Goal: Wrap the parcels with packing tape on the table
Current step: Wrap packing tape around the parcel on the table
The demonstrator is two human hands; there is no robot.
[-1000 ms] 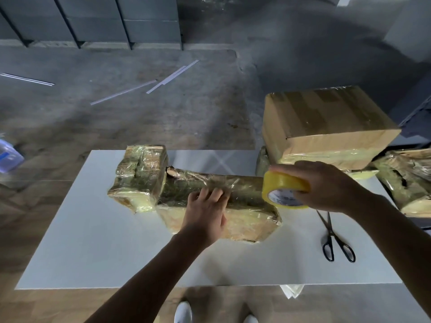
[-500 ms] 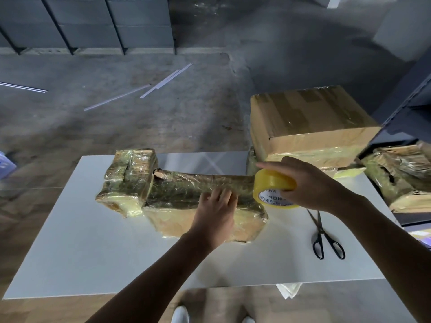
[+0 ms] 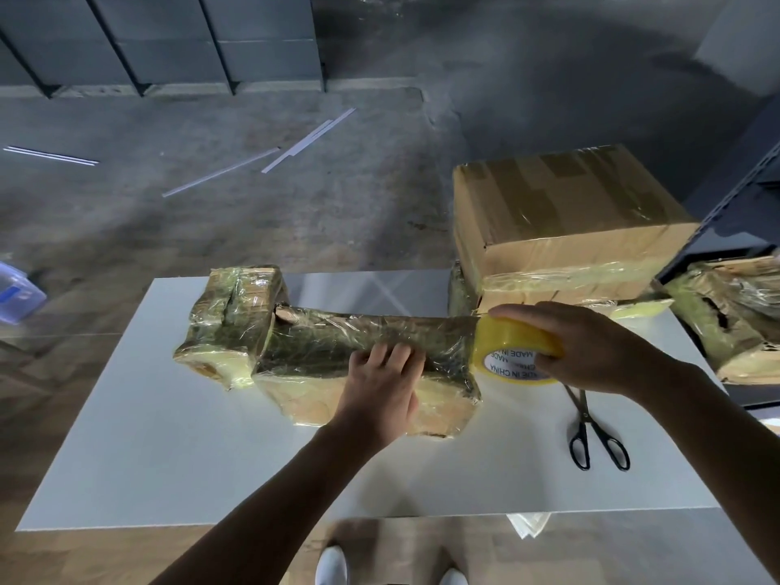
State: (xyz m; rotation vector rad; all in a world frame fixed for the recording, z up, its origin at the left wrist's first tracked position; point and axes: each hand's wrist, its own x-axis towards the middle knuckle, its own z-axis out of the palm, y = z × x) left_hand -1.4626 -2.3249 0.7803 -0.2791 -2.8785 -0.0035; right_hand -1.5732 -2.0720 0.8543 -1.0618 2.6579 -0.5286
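Observation:
A long tape-covered parcel [image 3: 320,352] lies across the white table [image 3: 177,449], with a smaller wrapped parcel [image 3: 230,318] against its left end. My left hand [image 3: 382,390] presses flat on the long parcel's top, fingers spread. My right hand [image 3: 591,348] grips a yellow roll of packing tape [image 3: 510,352] at the parcel's right end, its tape strip stuck to the parcel's top. A large taped cardboard box [image 3: 557,221] stands at the table's back right.
Black scissors [image 3: 595,432] lie on the table right of the parcel. More wrapped parcels [image 3: 734,314] sit on a dark shelf at the far right. A blue plastic container [image 3: 17,289] and thin white strips [image 3: 304,141] lie on the concrete floor beyond.
The tape roll in my right hand has stayed at the parcel's right end, tilting slightly. My left hand remains pressed on the parcel. The camera view shifted a little.

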